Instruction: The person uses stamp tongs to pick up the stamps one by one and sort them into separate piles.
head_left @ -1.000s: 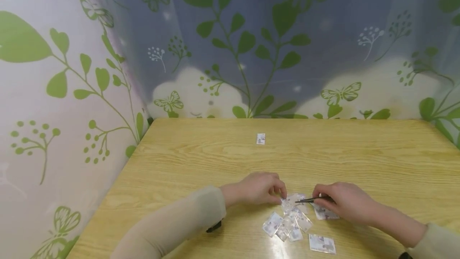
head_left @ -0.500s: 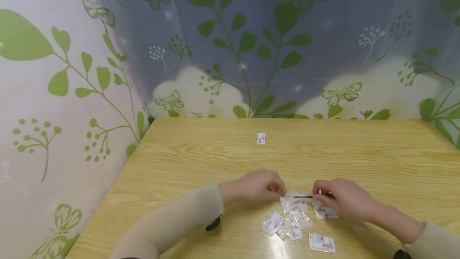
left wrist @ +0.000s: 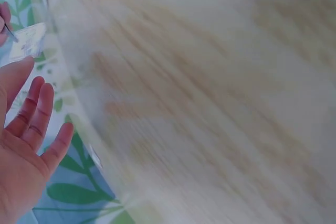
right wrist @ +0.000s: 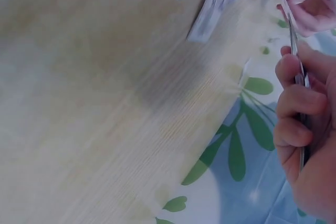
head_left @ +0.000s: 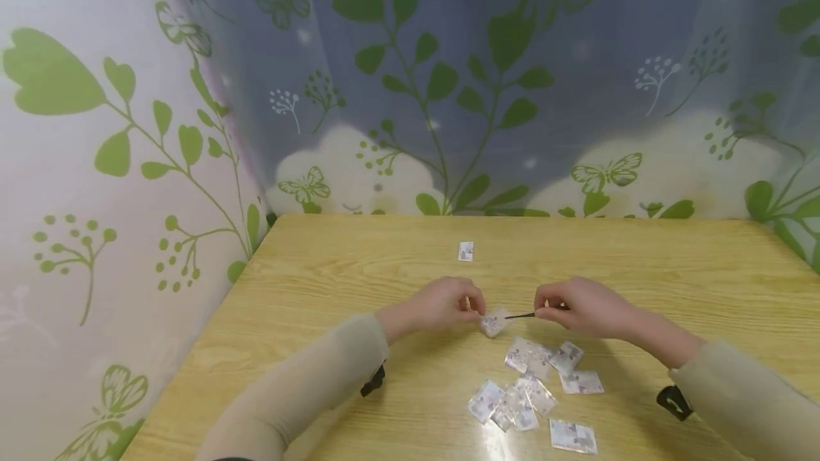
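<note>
Slightly above the table, a small clear printed plastic packet point(head_left: 494, 323) is between my two hands. My left hand point(head_left: 451, 303) pinches its left edge with thumb and forefinger; in the left wrist view the other fingers of the left hand point(left wrist: 31, 135) are spread. My right hand point(head_left: 586, 306) grips dark tweezers point(head_left: 520, 316), their tips at the packet's right side. In the right wrist view, fingers curl round the tweezers point(right wrist: 300, 87), which point toward the left hand point(right wrist: 314, 6). Whether the tips grasp the packet is too small to tell.
Several similar packets lie in an overlapping pile point(head_left: 515, 403) and a second cluster point(head_left: 530, 358) on the wooden table point(head_left: 346, 262). Single packets rest at the front point(head_left: 573, 437) and far back point(head_left: 465, 251). A leaf-patterned curtain point(head_left: 410, 91) hangs behind and to the left.
Both hands have lifted and moved away from the pile, up and left in the head view, bringing one packet with them. The tweezers moved along with it.
</note>
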Demonstrator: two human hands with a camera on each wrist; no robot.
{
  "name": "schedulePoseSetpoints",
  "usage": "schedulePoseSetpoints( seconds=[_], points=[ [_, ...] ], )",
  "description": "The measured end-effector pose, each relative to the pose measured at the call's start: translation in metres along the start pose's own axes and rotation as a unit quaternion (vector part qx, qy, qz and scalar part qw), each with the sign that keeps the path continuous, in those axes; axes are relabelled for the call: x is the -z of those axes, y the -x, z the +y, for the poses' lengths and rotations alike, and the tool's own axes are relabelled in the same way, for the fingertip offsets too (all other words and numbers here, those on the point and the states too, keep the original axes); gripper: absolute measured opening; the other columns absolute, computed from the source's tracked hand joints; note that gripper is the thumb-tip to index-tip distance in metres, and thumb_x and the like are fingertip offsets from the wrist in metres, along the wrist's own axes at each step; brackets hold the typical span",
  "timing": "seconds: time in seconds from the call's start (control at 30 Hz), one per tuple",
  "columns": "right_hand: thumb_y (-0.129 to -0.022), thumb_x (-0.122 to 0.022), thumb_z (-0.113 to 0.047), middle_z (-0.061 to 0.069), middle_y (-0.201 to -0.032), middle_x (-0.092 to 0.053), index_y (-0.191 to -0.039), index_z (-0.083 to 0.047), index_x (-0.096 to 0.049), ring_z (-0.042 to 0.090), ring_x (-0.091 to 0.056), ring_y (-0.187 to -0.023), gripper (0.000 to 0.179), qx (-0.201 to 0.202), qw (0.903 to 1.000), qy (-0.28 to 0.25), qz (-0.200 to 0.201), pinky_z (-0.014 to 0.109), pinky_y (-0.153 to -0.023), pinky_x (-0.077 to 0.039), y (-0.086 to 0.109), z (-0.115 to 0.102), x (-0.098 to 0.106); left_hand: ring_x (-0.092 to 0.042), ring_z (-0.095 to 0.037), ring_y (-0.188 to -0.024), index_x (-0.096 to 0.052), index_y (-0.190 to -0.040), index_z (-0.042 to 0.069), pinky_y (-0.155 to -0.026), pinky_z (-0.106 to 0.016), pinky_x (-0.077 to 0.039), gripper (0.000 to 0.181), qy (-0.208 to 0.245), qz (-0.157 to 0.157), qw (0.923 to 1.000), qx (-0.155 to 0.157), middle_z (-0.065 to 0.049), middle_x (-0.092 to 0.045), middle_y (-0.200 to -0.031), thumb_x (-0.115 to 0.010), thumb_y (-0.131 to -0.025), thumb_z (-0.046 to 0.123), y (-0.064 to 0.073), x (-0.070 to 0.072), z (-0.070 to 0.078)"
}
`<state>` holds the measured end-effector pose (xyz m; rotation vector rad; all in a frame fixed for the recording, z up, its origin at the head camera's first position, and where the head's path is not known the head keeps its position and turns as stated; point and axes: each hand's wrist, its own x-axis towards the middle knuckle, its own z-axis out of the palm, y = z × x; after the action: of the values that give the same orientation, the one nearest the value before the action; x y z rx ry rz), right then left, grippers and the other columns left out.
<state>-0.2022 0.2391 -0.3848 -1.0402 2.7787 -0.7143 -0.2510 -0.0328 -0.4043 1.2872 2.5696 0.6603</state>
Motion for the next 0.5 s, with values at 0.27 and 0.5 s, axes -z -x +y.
schedulePoseSetpoints(
  seconds=[0.27, 0.5],
  points=[
    [-0.095, -0.063, -0.020, -0.015, -0.060, -0.049, -0.085, -0.019, -0.063, 0.000, -0.042, -0.051, 0.011, 0.036, 0.9985, 0.018, -0.036, 0.024, -0.053, -0.038, -0.024, 0.018, -0.007, -0.056, -0.002, -0.081, -0.070, -0.092, 0.017, -0.074, -0.016, -0.045, 0.004, 0.002, -0.013, 0.9999, -0.001, 0.010, -0.060, -0.093, -0.071, -0.089, 0.016, -0.005, -0.005, -0.013],
    [-0.094, -0.064, -0.019, -0.015, -0.063, -0.050, -0.084, -0.020, -0.064, 0.000, -0.041, -0.054, 0.010, 0.040, 0.9979, 0.038, -0.034, 0.024, -0.053, -0.037, -0.032, 0.020, -0.012, -0.056, -0.001, -0.083, -0.073, -0.102, 0.016, -0.076, -0.015, -0.044, 0.013, -0.016, -0.042, 0.9989, -0.014, 0.010, -0.062, -0.093, -0.071, -0.089, 0.015, -0.007, -0.008, -0.017]
  ],
)
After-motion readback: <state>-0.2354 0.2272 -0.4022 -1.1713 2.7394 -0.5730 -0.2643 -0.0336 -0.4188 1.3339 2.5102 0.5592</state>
